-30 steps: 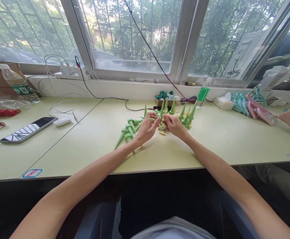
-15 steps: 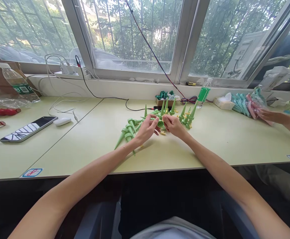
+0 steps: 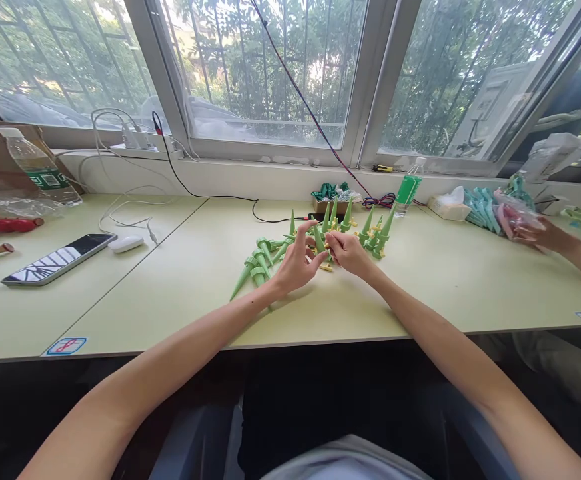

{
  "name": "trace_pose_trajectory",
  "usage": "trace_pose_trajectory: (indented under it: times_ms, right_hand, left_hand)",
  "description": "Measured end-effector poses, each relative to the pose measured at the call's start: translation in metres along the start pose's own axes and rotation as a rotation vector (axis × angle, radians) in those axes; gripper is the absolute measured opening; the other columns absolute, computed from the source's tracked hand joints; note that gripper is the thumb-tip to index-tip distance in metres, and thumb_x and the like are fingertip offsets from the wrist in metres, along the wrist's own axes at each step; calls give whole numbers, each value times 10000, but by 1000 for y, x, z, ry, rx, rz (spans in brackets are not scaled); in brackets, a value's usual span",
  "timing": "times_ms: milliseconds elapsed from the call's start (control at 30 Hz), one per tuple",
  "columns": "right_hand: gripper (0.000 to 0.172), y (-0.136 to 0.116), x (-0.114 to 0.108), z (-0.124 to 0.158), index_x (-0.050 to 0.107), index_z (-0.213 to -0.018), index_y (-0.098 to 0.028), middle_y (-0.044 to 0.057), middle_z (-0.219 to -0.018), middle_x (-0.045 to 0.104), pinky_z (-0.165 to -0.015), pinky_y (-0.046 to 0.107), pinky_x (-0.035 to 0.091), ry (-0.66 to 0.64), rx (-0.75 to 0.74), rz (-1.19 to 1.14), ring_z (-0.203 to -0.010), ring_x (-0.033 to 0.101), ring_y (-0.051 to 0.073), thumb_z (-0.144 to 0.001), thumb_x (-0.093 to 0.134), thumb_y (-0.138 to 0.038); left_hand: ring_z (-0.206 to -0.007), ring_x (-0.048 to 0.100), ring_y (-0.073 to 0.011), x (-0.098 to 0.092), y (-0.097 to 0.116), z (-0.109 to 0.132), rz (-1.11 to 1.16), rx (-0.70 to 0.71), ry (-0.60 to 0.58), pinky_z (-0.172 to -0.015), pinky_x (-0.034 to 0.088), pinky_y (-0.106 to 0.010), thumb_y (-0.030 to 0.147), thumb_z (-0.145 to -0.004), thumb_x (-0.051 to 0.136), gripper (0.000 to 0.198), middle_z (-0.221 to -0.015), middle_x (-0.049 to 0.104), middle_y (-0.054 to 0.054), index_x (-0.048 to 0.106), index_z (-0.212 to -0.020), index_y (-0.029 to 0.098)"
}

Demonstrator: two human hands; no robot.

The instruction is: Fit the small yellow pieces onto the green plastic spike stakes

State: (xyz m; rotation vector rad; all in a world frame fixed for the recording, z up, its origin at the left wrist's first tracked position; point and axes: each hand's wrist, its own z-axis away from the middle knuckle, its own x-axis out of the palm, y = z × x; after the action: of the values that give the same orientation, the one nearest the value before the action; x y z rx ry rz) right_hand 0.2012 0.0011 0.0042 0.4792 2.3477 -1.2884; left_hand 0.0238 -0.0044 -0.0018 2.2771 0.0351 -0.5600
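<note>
My left hand (image 3: 295, 267) is open, its thumb and raised index finger spread beside a green plastic spike (image 3: 319, 242). The spike stands point up between my hands, above the table. My right hand (image 3: 349, 252) is closed in a pinch at the spike's right side, where a bit of yellow shows at the fingertips. Left of my left hand lies a pile of green spikes (image 3: 260, 257) with ribbed collars. Behind my hands several spikes (image 3: 370, 230) stand upright with small yellow pieces among them. A loose yellow piece (image 3: 326, 267) lies just below my right fingers.
On the left are a phone (image 3: 60, 259), a white case (image 3: 125, 244) and cables. At the back stand a small box (image 3: 330, 205), a green-labelled bottle (image 3: 408, 188) and a tissue box (image 3: 448, 205). A co-worker's hand (image 3: 553, 237) touches a pink plastic-wrapped bundle (image 3: 518, 217) at right.
My left index finger has lifted and spread from the thumb. The spike between my hands has turned from its round end facing me to point up. The co-worker's hand has shifted with the pink bundle.
</note>
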Motion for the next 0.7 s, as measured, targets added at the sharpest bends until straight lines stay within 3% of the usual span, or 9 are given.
trace_pose_trajectory:
  times_ms: [367, 567, 700]
  right_hand:
    - [543, 2, 0, -1, 451, -698, -228, -24, -498, 447, -509, 277, 335, -5, -3, 19, -469, 413, 132, -965, 364, -692]
    - [523, 2, 0, -1, 425, -651, -224, -20, -498, 460, -559, 284, 354, -1, -13, 59, -492, 423, 133, -982, 385, -627]
    - [524, 3, 0, -2, 408, -618, -218, -10, -512, 476, -584, 284, 352, 11, -30, 100, -531, 441, 138, -987, 379, -589]
  left_hand:
    - [-584, 617, -70, -1, -3, -1, -76, -16, 36, -578, 493, -206, 263, -857, 668, 701, -999, 651, -28, 290, -1448, 271]
    - [-631, 638, -87, -1, -4, -3, -150, -12, 9, -581, 497, -208, 274, -852, 665, 387, -1031, 687, -46, 510, -1202, 222]
    - [-629, 621, -84, -1, -6, -3, -169, 24, 16, -579, 508, -209, 253, -846, 663, 327, -993, 684, -37, 553, -1150, 203]
